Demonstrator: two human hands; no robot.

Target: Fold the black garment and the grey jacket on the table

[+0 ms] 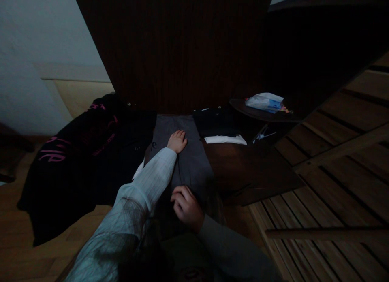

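A long grey garment (194, 164) lies narrowly folded in front of me, with dark printed letters on its left side. My left hand (178, 141) rests flat on its upper part, fingers stretched out and palm down. Nearer to me, my right hand (187, 207) is over the garment's lower part with its fingers curled in. Whether those fingers pinch any cloth is hidden. On the left, a black garment with pink lettering (69, 148) spreads out and hangs over the front edge of the surface.
A folded black cloth (215, 124) and a white folded item (225, 139) lie right of the grey garment. A plastic packet (266, 103) sits on a small dark shelf (243, 110). Behind rises a dark wooden panel (182, 51). Slatted wood (334, 184) stands at the right.
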